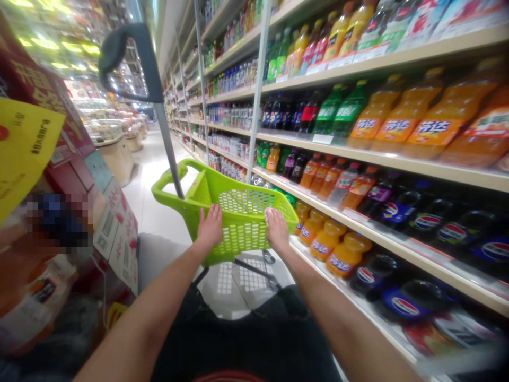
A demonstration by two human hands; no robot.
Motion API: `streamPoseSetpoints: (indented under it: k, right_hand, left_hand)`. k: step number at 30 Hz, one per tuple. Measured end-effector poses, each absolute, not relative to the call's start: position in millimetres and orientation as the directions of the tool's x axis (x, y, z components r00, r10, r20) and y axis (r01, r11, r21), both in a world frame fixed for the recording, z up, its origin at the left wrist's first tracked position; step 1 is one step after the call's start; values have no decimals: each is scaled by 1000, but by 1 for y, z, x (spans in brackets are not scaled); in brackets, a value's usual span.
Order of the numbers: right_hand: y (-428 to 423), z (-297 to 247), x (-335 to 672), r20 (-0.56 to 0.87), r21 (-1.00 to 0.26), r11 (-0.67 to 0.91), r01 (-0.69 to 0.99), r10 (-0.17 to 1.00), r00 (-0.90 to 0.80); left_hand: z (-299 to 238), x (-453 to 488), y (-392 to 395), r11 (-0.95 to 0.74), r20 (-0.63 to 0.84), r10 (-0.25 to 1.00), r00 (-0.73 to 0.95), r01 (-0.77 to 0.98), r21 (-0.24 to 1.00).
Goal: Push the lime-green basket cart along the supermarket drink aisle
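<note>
A lime-green shopping cart (243, 216) with perforated plastic sides stands in front of me, and I see no goods in its basket. Over its near rim my left hand (210, 227) is hooked, thumb apart from the fingers. Closer to the basket's right end, my right hand (277, 227) grips the same rim. A small whitish patch shows by the right fingers; I cannot tell what it is. From the cart's left end a grey pole rises to a dark looped handle (155, 63).
Shelves of drink bottles (397, 143) line the right side, with orange soda bottles (332, 241) low beside the cart. On the left are stacked cartons (115, 233) and a yellow sign (27, 154). A pale tiled aisle (153, 154) runs ahead past display counters (115, 156).
</note>
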State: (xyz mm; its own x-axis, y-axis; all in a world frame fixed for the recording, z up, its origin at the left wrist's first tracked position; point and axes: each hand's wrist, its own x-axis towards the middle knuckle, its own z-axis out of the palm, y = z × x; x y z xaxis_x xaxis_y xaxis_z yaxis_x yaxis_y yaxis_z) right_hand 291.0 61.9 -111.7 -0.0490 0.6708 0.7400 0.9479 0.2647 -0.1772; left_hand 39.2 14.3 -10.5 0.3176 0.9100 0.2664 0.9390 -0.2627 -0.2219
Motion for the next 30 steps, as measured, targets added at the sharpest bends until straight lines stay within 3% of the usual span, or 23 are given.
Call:
streamPoseSetpoints:
  k: [4,11,22,30]
  right_hand:
    - [59,-102,274,774,-206,319,925,631,-46]
    - [50,-65,165,784,-151,575,804,565,-257]
    - [37,-89,218,722,-265,354,897,690,-59]
    - [43,-67,134,803,-262,586,766,573,-163]
  left_hand:
    - [-6,18,0,-249,367,869,332,935,-254]
    - [-4,24,-16,-296,393,838,379,920,-257]
    - [6,-12,-22,-259,416,839,351,930,-262]
    - [3,-6,-26,-256,419,853,311,949,-183]
